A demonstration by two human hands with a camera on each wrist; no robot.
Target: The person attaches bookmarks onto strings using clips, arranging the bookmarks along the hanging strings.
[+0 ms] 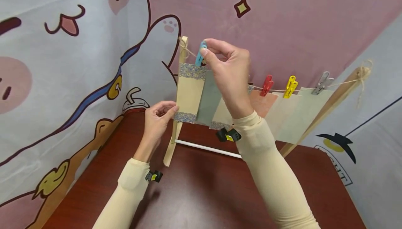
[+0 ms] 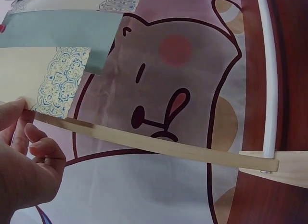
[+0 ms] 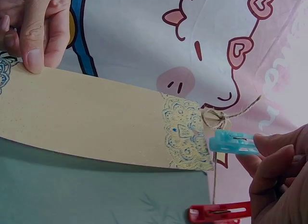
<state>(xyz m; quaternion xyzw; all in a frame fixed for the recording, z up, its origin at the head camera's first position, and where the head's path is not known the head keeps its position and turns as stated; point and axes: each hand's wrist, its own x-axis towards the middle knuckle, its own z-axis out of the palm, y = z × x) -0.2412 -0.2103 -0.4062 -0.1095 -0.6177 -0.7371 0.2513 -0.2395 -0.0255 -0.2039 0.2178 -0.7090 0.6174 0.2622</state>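
Note:
In the head view my right hand [image 1: 232, 70] pinches a light blue clothespin [image 1: 199, 58] between thumb and fingertips, at the top edge of a cream paper card [image 1: 190, 93] with blue lace-patterned ends. The right wrist view shows the tip of this clothespin [image 3: 233, 142] right at the card's patterned end, over the twine [image 3: 215, 180]. My left hand [image 1: 158, 119] pinches the card's left edge near its lower end, thumb on the front face. A plain green card [image 1: 208, 98] hangs just behind and right of it, with a red clothespin [image 3: 219, 213] at its top.
The twine runs between two wooden posts [image 1: 172, 148], [image 1: 329, 105] joined low down by a white rod [image 1: 207, 148]. Farther right, red [image 1: 267, 86], yellow [image 1: 290, 87] and grey [image 1: 322, 83] clothespins hold more cards. A brown table [image 1: 188, 194] lies beneath; a cartoon-printed cloth [image 1: 282, 23] hangs behind.

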